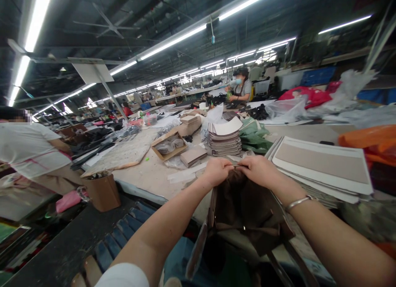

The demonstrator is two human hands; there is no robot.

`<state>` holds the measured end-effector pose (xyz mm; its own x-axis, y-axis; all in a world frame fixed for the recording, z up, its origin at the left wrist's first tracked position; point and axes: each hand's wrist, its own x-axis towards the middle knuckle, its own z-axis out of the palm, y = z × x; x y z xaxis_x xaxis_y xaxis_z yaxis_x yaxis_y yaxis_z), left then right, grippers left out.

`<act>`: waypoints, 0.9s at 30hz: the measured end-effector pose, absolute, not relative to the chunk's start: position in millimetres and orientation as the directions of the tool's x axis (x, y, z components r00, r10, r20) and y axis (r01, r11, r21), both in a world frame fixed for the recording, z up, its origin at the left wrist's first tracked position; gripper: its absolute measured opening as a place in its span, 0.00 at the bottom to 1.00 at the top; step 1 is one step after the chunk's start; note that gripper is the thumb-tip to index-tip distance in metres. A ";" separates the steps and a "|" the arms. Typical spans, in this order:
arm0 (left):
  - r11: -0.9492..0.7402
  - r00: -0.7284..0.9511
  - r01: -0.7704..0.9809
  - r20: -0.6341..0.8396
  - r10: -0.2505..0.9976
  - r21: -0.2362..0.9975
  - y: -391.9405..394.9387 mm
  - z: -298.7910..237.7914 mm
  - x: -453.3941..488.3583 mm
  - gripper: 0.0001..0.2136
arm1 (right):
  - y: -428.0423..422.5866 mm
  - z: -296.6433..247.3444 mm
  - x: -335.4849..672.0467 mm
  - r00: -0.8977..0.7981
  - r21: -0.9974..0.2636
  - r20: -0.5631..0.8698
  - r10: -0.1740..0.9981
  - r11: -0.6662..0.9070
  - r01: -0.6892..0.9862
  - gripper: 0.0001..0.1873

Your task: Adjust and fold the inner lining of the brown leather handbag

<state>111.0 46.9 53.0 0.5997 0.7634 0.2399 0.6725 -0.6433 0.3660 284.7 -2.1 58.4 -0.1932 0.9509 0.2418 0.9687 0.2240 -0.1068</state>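
Note:
A dark brown handbag (250,208) hangs open toward me at the table's front edge, its lining showing and its straps dangling below. My left hand (219,171) pinches the bag's far upper rim. Close beside it, my right hand (254,169) grips the same rim, thumb and fingers pressed together. The two hands nearly meet at the middle of that edge. Just beyond them stands a stack of curved, pale-topped panels (224,140). What exactly lies between the fingertips is too small to make out.
Flat white-and-beige boards (324,163) are piled at right. An open cardboard box (169,145) and a brown stack (193,155) lie ahead on the table (154,179). A brown bag (102,192) stands at left, near a person in white (27,148). Another person (243,86) works farther back.

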 end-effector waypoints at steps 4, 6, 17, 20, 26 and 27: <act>-0.654 0.608 0.708 0.240 0.757 0.268 44.8 54.8 111.8 0.13 | -3.5 62.2 277.3 -0.180 0.008 0.233 0.956 0.183 0.983 0.17; -0.680 0.643 0.691 0.219 0.734 0.246 45.9 54.7 110.2 0.14 | -4.2 62.6 276.5 -0.179 0.020 0.227 0.957 0.179 0.984 0.18; -0.731 0.699 0.593 0.235 0.676 0.338 53.8 56.7 109.2 0.13 | -2.1 65.4 276.6 -0.139 -0.135 0.195 0.971 0.167 0.977 0.19; -0.711 0.674 0.623 0.237 0.699 0.325 58.4 56.3 109.6 0.11 | -1.7 57.2 287.3 -0.092 -0.585 0.120 0.989 0.145 0.798 0.22; -0.588 0.513 0.635 0.296 0.806 0.501 59.4 51.2 99.8 0.10 | -58.0 -4.9 321.4 0.183 -0.996 -0.044 0.982 -0.029 -0.087 0.30; -0.559 0.470 0.617 0.310 0.827 0.554 58.4 50.4 95.5 0.09 | -74.0 -22.3 324.3 0.261 -0.989 -0.067 0.963 -0.030 -0.142 0.31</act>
<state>95.5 58.4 50.4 0.4697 0.8265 0.3103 0.6169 -0.5587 0.5544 324.3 -74.0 -22.3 0.2615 0.9629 -0.0666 -0.1425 -0.0297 -0.9893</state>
